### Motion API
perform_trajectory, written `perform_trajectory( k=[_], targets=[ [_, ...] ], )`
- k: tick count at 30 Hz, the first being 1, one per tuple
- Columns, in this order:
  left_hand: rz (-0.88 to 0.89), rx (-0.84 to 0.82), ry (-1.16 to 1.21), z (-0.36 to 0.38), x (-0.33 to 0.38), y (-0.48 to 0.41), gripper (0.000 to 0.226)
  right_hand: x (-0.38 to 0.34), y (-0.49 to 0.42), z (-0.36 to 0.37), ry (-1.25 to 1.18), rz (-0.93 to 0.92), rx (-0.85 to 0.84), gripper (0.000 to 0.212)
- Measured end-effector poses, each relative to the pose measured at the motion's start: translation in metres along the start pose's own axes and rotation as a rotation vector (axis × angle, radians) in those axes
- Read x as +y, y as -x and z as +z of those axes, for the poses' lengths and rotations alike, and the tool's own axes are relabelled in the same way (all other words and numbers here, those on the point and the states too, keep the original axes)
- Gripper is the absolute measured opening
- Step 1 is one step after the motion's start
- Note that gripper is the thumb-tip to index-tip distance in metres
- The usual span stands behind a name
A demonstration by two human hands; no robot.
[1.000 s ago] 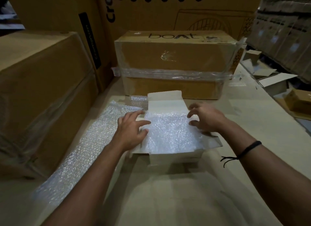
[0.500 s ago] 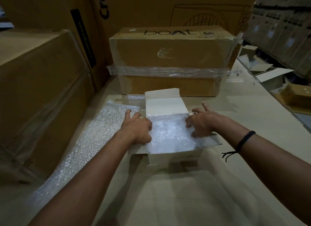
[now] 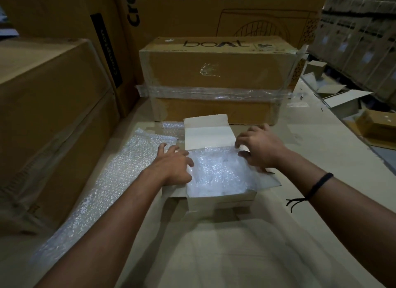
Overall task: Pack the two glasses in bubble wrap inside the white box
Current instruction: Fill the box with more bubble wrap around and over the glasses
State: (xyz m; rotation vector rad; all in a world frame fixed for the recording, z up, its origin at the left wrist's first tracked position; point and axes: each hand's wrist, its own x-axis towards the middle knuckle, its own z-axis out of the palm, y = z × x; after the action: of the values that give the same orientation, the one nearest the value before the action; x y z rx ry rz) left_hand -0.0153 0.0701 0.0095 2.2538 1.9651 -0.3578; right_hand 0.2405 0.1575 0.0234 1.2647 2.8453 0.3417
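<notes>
The white box [image 3: 222, 201] stands open in the middle of the table, its lid flap [image 3: 206, 130] raised at the far side. Bubble wrap [image 3: 216, 172] fills its opening; no glass shows through it. My left hand [image 3: 174, 166] rests on the box's left edge, fingers curled onto the wrap. My right hand [image 3: 258, 148] is at the far right corner, its fingertips pinching the wrap's edge. A side flap [image 3: 271, 181] lies flat under my right wrist.
A long sheet of bubble wrap [image 3: 102, 184] lies on the table left of the box. A taped brown carton [image 3: 216, 79] stands right behind it, large cartons [image 3: 47, 120] wall the left side. Small open boxes [image 3: 342, 101] sit at the right.
Both hands have shifted on the wrap, the left sliding along the box's left edge, the right moving to the far right corner. The wrap sits lower in the box than a second ago.
</notes>
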Motion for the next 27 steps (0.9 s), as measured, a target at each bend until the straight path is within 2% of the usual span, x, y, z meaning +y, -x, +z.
perform_trajectory(
  k=[3,6,10,12,16,18,23,27],
  targets=[
    [-0.010,-0.013,-0.091,0.000,0.009,-0.002,0.052,-0.005,-0.009,0.010,0.069,-0.053,-0.051,0.037],
    [-0.043,-0.006,-0.123,-0.001,0.018,-0.005,0.051,-0.008,-0.011,0.027,0.109,-0.038,-0.117,0.029],
    [-0.084,0.000,-0.122,0.002,0.024,-0.009,0.069,-0.017,-0.017,0.033,0.133,0.001,-0.144,0.025],
    [-0.093,0.011,-0.103,0.004,0.025,-0.011,0.077,-0.017,-0.018,0.030,0.071,0.011,-0.153,0.027],
    [-0.094,0.063,-0.074,0.006,0.024,-0.013,0.085,-0.008,-0.016,0.021,-0.103,0.082,0.065,0.025],
    [-0.096,0.064,-0.080,0.007,0.025,-0.014,0.086,-0.006,-0.016,0.022,-0.084,0.078,0.088,0.024],
    [-0.100,0.049,-0.091,0.007,0.026,-0.017,0.082,-0.010,-0.017,0.037,0.112,0.038,-0.064,0.026],
    [-0.103,0.040,-0.077,0.006,0.026,-0.019,0.088,-0.019,-0.028,0.039,0.194,0.041,-0.253,0.018]
  ],
)
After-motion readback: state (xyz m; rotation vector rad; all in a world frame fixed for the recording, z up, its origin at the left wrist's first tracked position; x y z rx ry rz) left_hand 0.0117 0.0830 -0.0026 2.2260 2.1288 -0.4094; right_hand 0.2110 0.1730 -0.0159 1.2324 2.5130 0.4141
